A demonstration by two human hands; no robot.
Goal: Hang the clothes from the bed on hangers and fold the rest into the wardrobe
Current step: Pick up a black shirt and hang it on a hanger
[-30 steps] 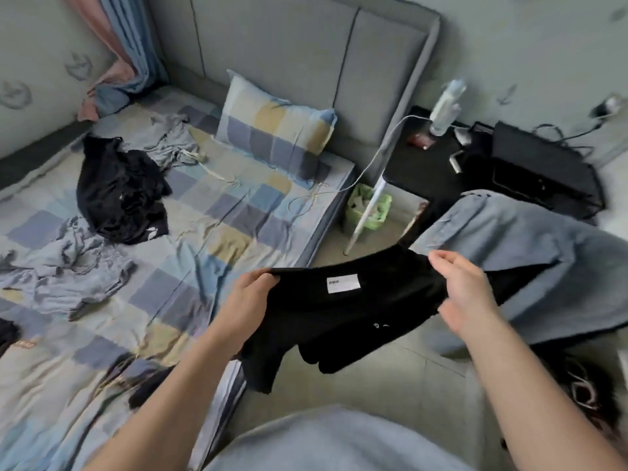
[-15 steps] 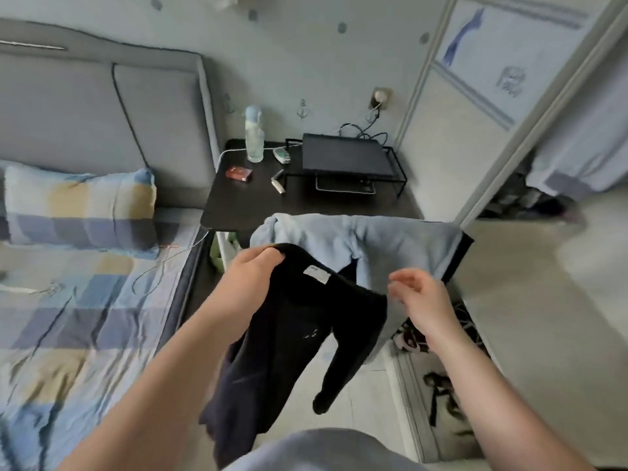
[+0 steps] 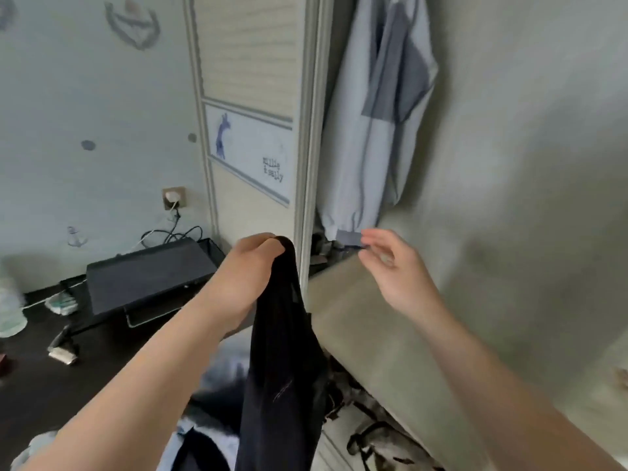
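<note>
My left hand bunches the soft black garment, which hangs limp at lower centre before the slatted wardrobe door. My right hand, fingers loosely spread, has let go since earlier.

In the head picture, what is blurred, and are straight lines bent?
Head view: the right hand is smeared by motion, and the bottle at the left edge is blurred; the left hand gripping the black garment looks sharper; the wardrobe door edge leans and bows, a wide-angle effect.
</note>
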